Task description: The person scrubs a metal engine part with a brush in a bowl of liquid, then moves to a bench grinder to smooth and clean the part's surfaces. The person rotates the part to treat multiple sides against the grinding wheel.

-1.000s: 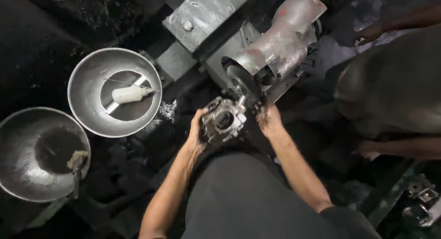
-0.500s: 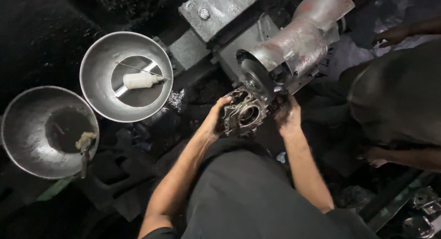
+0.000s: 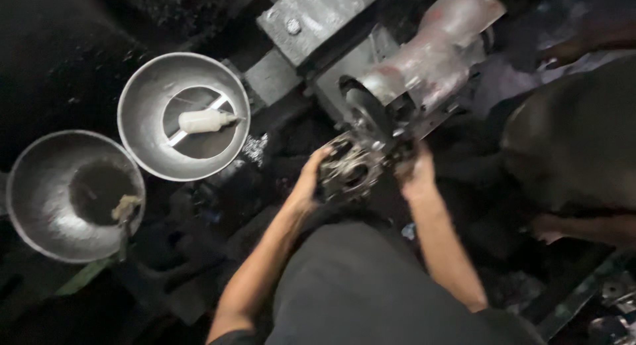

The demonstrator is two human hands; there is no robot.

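Left hand (image 3: 308, 182) curled around the left edge of a grimy metal casting (image 3: 350, 172); right hand (image 3: 416, 172) clasped on its right edge. Casting held between both hands, just below the dark wheel (image 3: 364, 110) of a grey machine (image 3: 424, 60), touching or nearly so; blur prevents certainty. At left, two steel bowls: nearer bowl (image 3: 142, 93) containing a white bottle (image 3: 202, 121) lying on its side, farther bowl (image 3: 33, 186) containing dark liquid and a brush (image 3: 124, 212). At right, another person's dark-clothed body (image 3: 570, 139).
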